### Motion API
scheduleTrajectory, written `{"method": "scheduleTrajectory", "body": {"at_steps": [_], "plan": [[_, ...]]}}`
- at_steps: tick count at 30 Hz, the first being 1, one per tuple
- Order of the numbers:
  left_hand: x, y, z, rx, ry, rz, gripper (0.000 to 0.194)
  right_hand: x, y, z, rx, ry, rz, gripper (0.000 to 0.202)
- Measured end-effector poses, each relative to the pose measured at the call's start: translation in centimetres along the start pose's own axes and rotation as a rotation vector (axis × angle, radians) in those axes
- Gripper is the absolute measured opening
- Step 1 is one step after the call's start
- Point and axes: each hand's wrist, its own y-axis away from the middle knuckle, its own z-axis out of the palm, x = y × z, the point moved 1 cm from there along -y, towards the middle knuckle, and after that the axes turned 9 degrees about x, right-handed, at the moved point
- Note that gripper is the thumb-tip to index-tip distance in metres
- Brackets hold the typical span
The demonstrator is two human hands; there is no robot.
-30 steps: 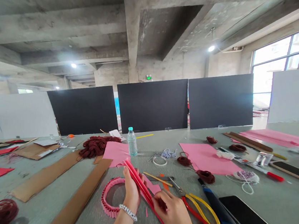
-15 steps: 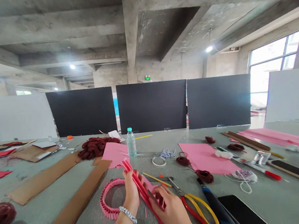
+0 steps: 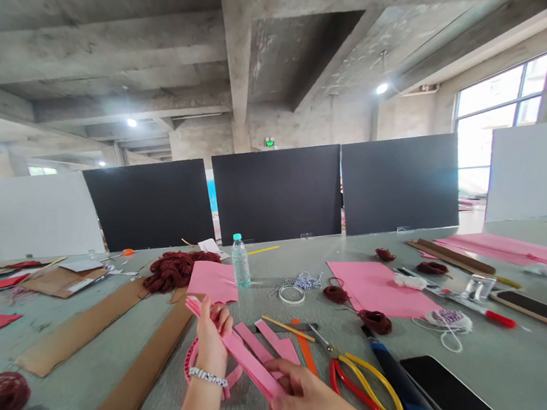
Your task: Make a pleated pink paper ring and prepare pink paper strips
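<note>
"Position and bearing of the folded pink paper strip?"

"Over the grey table, near six o'clock in view. Long axis runs eleven to five; far end points to eleven."

"Grips?"

"Left hand clamped around its far part; right hand pinching the near part, thumb against fingers."

"Appearance?"

"Narrow, layered, edges visible. From it, scissors lie at three o'clock, pleated pink ring at nine."
</note>
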Motion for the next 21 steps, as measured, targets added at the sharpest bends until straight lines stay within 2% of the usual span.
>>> {"method": "scheduleTrajectory", "body": {"at_steps": [2,4,6,9,13,17,21], "plan": [[0.4,-0.5,-0.3,0.025,0.032,0.007,0.029,-0.4,0.3,-0.1,-0.074,-0.155,0.027,0.045],[0.7,-0.9,-0.7,0.056,0.065,0.022,0.029,-0.7,0.5,-0.1,-0.083,-0.223,0.006,0.05],[0.9,-1.1,-1.0,0.08,0.092,0.03,0.028,-0.6,0.6,-0.1,-0.019,-0.201,-0.07,0.051],[0.7,-1.2,-1.2,0.091,0.117,0.024,0.026,-0.1,0.6,0.0,0.148,-0.115,-0.146,0.045],[-0.3,-1.1,-1.1,0.091,0.119,-0.02,0.025,0.7,0.5,-0.2,0.353,-0.084,-0.119,0.055],[-1.7,-0.6,-0.6,0.054,0.089,-0.084,0.019,1.0,0.2,-0.2,0.383,-0.113,-0.074,0.061],[-3.4,1.1,0.1,0.004,0.034,-0.138,0.014,1.1,0.0,0.2,0.397,-0.082,-0.091,0.06]]}}
